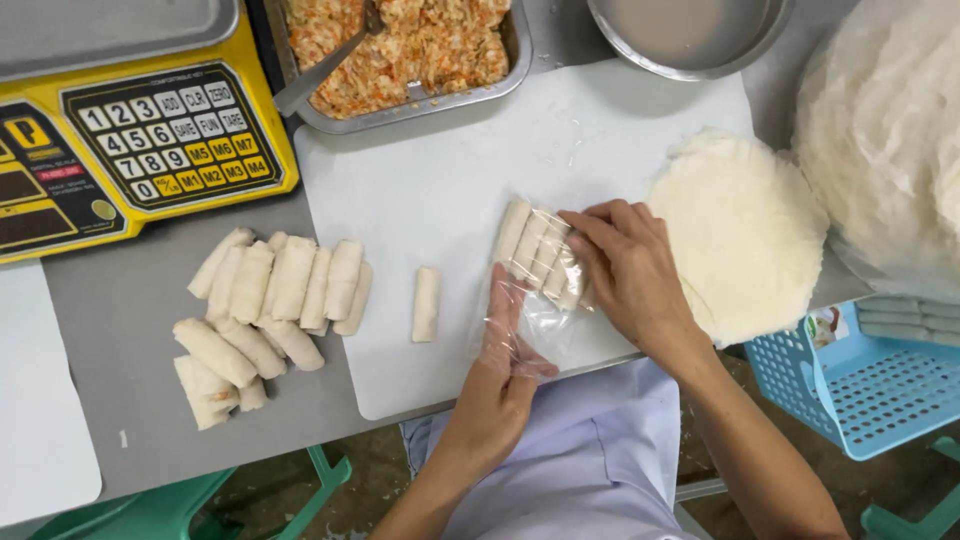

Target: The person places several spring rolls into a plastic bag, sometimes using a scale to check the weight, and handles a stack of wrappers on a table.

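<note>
From my remote feed, looking straight down. The grey table [120, 300] fills most of the view. On it lies a white cutting board [420, 180], bare in its upper middle. At far right, a big heap of thin white wrappers in clear plastic [890, 130], and beside it a round stack of wrappers [745, 230] overlapping the board's right edge. Top left, a yellow weighing scale [130, 130] with a keypad. Top centre, a metal tray of orange-flecked filling [420, 45] with a spoon [320, 75] resting in it; to its right, a metal bowl [690, 30] holding pale liquid. Lower right, below table level, a blue plastic basket [860, 385].

On the table left of the board and lapping its left edge, I count a loose pile of rolled spring rolls [270, 310], uncooked, pale. One single roll [426, 303] lies alone on the board, apart from both groups.

A clear plastic bag [535, 300] lies on the board's lower right part, with a row of rolls inside it [535, 250], side by side, touching.

Left hand [505, 350]: fingers flat and extended, pressing on the bag's lower part, not closed around anything. Right hand [625, 270]: fingers curled together over the right end of the bagged row, fingertips touching the rolls through or at the plastic; whether it pinches the bag I cannot tell.
</note>
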